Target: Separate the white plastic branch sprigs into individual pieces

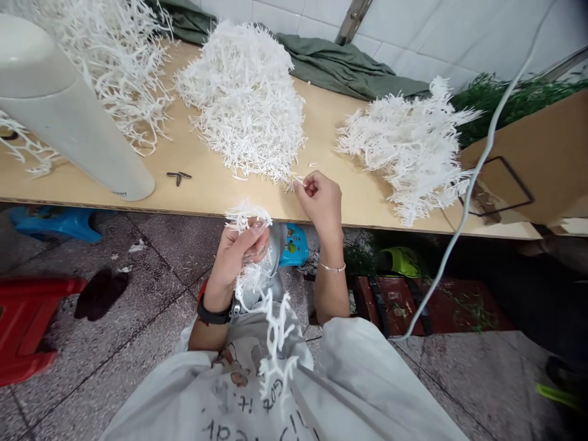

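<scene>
My left hand (243, 251) is closed around a white branching plastic stem (275, 331), which looks like part of an artificial plant. Fringed white tufts stick out above and below the fist, and the bare forked end hangs down over my lap. Over the table's front edge, my right hand (321, 201) is pinched, with small white fringed pieces (297, 181) at its fingertips. These touch the lower right edge of a big heap of white fringed pieces (252, 104). Farther right lies a second, looser white fringed bunch (408, 147).
A white bottle (78, 122) stands at the left of the table (202, 196), near tangled bare white stems (124, 55). Dark seed-like bits (179, 177) lie nearby. A white cable (478, 171) crosses the right side before a cardboard box (542, 147). Red (27, 318) and blue stools (55, 223) stand below.
</scene>
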### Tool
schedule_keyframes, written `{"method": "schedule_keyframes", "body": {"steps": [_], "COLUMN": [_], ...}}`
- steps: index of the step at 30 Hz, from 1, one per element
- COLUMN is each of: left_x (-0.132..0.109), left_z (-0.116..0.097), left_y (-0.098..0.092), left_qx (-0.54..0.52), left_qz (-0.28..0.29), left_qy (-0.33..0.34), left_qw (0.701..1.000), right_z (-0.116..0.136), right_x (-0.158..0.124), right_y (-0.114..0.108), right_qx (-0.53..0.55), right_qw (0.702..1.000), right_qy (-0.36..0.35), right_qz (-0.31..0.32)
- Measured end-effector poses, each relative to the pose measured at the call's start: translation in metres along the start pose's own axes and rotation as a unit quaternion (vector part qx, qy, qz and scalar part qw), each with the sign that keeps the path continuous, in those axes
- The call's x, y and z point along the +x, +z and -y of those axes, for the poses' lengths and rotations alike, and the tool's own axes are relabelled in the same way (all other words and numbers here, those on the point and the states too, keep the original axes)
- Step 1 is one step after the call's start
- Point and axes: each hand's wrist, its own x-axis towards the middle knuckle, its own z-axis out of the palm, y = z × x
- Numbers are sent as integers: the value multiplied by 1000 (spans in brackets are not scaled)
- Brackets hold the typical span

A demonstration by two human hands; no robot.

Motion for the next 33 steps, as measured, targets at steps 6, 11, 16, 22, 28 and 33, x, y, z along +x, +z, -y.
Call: {"method": "schedule_keyframes", "body": {"steps": [6, 11, 16, 22, 28, 33], "left_x": [4, 4, -1, -9, -14, -11], "left_z": [-7, -7, -9, 0, 3, 6], "left_y": [-2, -4, -11, -3, 20, 27], "left_qx": [19, 84, 144, 130, 52, 19], "left_qz": [-2, -43, -11, -5, -42, -32], "left_qy": [-32, -46, -40, -29, -28, -35], "left_qw": [999, 994, 989, 991, 997, 999], "right_z": [-4, 23, 39, 38, 47, 64], "right_x": [4, -29, -51, -71, -95, -101], "right_y": [9, 1, -11, -6, 13, 22], "right_qx": [23, 205, 186, 382, 440, 401], "right_qw": [995, 958, 917, 883, 896, 911], "right_qy": [-68, -180, -223, -92, 27, 60], "right_qz": [-67, 89, 273, 258, 58, -73]}}
